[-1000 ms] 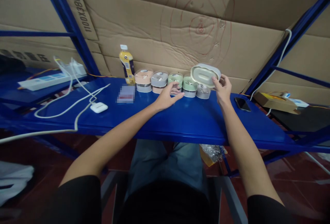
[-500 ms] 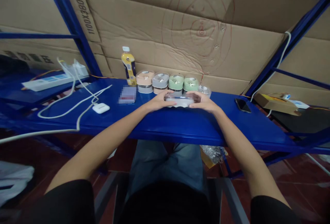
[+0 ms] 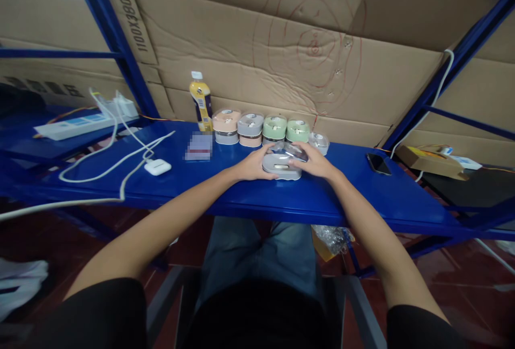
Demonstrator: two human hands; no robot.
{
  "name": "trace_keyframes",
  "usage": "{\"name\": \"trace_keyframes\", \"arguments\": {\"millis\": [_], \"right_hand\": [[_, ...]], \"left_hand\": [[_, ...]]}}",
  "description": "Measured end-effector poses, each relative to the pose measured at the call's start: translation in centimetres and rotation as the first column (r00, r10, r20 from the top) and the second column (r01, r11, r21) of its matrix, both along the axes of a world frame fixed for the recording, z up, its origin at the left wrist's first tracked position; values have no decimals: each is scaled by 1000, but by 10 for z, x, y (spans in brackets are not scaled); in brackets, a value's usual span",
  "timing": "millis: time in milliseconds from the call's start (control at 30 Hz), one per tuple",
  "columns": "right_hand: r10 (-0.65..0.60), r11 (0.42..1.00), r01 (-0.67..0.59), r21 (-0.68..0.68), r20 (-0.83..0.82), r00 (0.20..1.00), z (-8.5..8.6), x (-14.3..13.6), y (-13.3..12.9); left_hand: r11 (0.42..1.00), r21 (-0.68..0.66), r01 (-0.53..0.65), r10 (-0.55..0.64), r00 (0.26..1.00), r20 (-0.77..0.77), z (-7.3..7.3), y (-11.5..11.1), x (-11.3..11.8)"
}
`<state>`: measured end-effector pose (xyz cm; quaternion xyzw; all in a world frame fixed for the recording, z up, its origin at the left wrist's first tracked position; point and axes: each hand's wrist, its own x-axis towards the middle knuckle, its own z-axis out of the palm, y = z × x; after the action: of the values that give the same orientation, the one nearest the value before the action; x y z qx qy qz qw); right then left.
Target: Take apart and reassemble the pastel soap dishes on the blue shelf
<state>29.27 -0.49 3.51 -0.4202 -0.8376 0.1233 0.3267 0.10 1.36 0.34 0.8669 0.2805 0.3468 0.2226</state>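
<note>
Between my hands is a grey rounded box with a clear lid (image 3: 282, 169), a pale latch-like tab on its front. My left hand (image 3: 254, 165) grips its left side, thumb low at the front and fingers toward the top. Around the right side curls my right hand (image 3: 316, 162), its thumb near the front tab. Whether the box touches the table, I cannot tell. Just behind it stand stacked boxes with clear lids: a peach one (image 3: 226, 120), a grey one (image 3: 250, 123), and two green ones (image 3: 275, 127). A single grey box (image 3: 319, 143) sits at the row's right end.
A yellow drink bottle (image 3: 200, 102) and a blurred-out packet (image 3: 199, 146) are left of the row. Further left lie a white earphone case (image 3: 157, 167) and a white cable (image 3: 90, 182). A phone (image 3: 379, 164) lies at right on the blue table (image 3: 265, 199). Cardboard (image 3: 225, 43) stands behind.
The box, blurred and seen nearly edge-on before, is now steady, with its lid and front showing. Both hands have come slightly lower and nearer me with it.
</note>
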Motion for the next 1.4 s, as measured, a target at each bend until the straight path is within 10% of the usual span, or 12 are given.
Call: {"name": "trace_keyframes", "arguments": {"millis": [400,800,1400], "right_hand": [[-351,911,349,-219,31,936,18,64,5],[-151,898,280,-340,358,921,22,85,10],[-274,932,311,-187,197,941,26,79,4]], "left_hand": [[986,154,-60,81,987,-138,10,-3,-8],[943,125,-307,328,918,-222,8,25,-78],[929,156,-334,336,942,18,19,0,-53]]}}
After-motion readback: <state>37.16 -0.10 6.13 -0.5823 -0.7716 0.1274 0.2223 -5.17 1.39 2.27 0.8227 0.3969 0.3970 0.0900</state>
